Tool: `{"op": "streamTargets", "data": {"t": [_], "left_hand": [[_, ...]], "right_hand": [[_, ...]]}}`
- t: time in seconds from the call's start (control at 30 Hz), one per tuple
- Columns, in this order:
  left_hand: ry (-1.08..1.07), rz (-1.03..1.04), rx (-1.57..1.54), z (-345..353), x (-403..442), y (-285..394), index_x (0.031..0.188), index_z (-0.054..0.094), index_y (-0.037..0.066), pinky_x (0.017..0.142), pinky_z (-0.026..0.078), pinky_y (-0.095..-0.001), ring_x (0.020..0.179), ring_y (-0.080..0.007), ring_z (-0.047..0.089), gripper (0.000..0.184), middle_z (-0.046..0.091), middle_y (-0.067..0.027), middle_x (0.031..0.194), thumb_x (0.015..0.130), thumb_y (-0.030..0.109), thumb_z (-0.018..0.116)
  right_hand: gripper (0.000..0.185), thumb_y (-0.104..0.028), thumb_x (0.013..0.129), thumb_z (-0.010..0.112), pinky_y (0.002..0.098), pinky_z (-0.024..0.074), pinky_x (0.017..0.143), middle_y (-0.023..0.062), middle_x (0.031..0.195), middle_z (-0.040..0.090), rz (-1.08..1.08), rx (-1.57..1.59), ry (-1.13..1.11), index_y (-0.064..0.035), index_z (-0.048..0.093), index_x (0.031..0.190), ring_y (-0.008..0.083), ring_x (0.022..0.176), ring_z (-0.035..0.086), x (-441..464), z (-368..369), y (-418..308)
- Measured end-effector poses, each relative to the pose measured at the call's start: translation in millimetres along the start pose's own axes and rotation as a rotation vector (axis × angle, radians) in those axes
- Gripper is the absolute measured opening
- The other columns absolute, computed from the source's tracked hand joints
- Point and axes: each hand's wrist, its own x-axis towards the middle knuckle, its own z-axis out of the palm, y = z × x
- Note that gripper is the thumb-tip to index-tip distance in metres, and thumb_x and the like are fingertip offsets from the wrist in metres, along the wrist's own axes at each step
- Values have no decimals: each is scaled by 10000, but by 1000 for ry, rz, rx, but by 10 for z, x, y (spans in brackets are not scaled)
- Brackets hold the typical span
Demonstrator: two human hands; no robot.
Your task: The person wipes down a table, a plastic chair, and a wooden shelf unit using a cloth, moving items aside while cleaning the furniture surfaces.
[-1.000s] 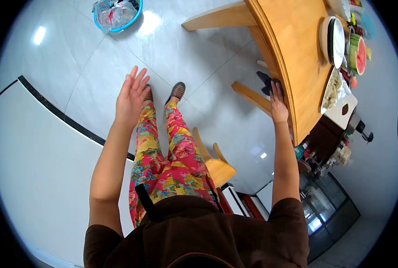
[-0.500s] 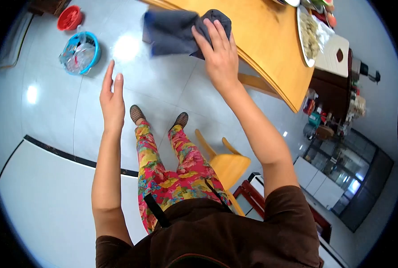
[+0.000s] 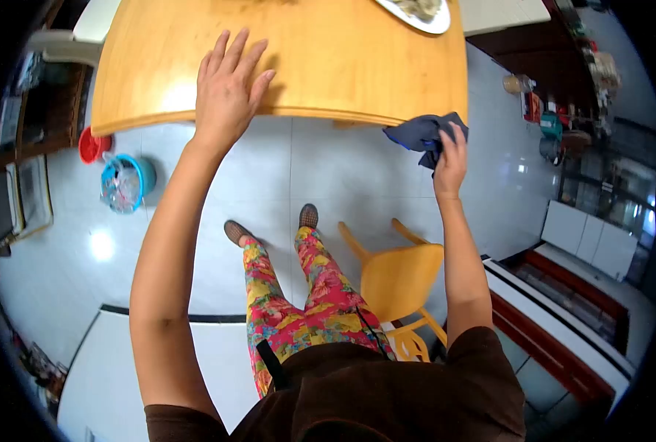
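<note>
A wooden table [image 3: 328, 66] with a curved front edge spans the top of the view. Over its left part is my left hand [image 3: 227, 92], fingers spread and holding nothing; whether it touches the surface I cannot tell. My right hand [image 3: 452, 162] grips a dark grey cloth [image 3: 427, 136] with blue edging at the table's front right edge. The cloth is bunched, and part of it hangs past the edge. A white plate [image 3: 437, 24] of pale food lies at the far right of the tabletop.
A wooden chair [image 3: 401, 280] stands right of my legs. On the floor at left are a blue basket [image 3: 145, 177] with plastic bags and a red container [image 3: 92, 147]. A white surface [image 3: 144, 368] is behind at left, and a dark cabinet [image 3: 534, 59] at upper right.
The view has turned, bringing the table across the top. My left hand has come over the tabletop, fingers now spread. My right hand has moved with the cloth to the table's right corner.
</note>
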Motion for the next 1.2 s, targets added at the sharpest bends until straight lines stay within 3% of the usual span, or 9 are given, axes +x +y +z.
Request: {"op": "streamTargets", "data": {"t": [0.07, 0.17, 0.3, 0.57, 0.63, 0.67, 0.77, 0.9, 1.2], "left_hand": [[-42, -42, 84, 187, 162, 102, 1388, 550, 144, 1143, 272, -499, 1424, -355, 335, 486, 441, -113, 1511, 951, 347, 612], [-141, -117, 207, 430, 156, 128, 1434, 504, 171, 1147, 238, -522, 1441, -350, 311, 613, 388, -129, 1548, 918, 485, 609], [-115, -109, 260, 340, 172, 280, 1431, 506, 147, 1138, 241, -560, 1437, -367, 321, 669, 381, -148, 1550, 901, 545, 596], [-156, -51, 328, 219, 167, 233, 1456, 485, 171, 1166, 222, -497, 1457, -324, 309, 613, 374, -117, 1565, 932, 471, 586], [-171, -46, 324, 196, 160, 216, 1466, 471, 176, 1172, 214, -489, 1464, -320, 296, 591, 365, -106, 1572, 948, 444, 569], [-175, -45, 324, 211, 161, 192, 1467, 470, 176, 1173, 211, -488, 1465, -320, 295, 586, 364, -105, 1573, 952, 439, 565], [-173, -10, 308, 226, 179, 127, 1475, 459, 167, 1170, 218, -492, 1464, -328, 293, 567, 360, -109, 1575, 965, 397, 547], [-184, 29, 316, 212, 168, 70, 1469, 462, 104, 1164, 248, -463, 1442, -368, 323, 545, 379, -154, 1556, 975, 326, 524], [-193, 80, 277, 201, 188, 89, 1453, 476, 65, 1160, 266, -460, 1430, -379, 340, 508, 394, -164, 1544, 993, 278, 471]], "right_hand": [[337, -2, 959, 488, 413, 389, 1081, 184, 1380, 537, 246, 121, 183, -77, 638, 1252, 348, 1266, 516, -12, -108, 173], [359, -107, 1001, 490, 407, 350, 1106, 218, 1434, 466, 405, 379, 48, -39, 553, 1347, 353, 1320, 458, 80, -79, 358], [434, -170, 980, 551, 469, 324, 1122, 256, 1489, 360, 228, 105, 25, 4, 502, 1374, 419, 1360, 380, 307, 72, 253], [479, -267, 968, 583, 392, 418, 1057, 247, 1376, 533, 271, 372, -125, 32, 535, 1339, 395, 1262, 521, 1270, 240, 895], [551, -333, 957, 612, 374, 452, 1017, 231, 1385, 538, 494, 659, -202, 32, 524, 1360, 355, 1250, 546, 1509, 276, 950], [641, -347, 959, 639, 305, 465, 980, 165, 1342, 571, 765, 992, -314, -15, 432, 1467, 203, 1166, 582, 1546, 253, 957], [657, -352, 964, 635, 289, 490, 947, 160, 1316, 580, 801, 1098, -358, -5, 411, 1475, 185, 1106, 611, 1341, 120, 930], [316, -233, 1023, 490, 325, 525, 909, 78, 1102, 666, 1120, 1765, -194, -23, 593, 1236, 170, 996, 650, 287, 493, 1183], [475, -352, 979, 574, 343, 513, 935, 58, 1284, 622, 1028, 1669, -73, -85, 524, 1369, 169, 1135, 605, 80, 1016, 805]]}}
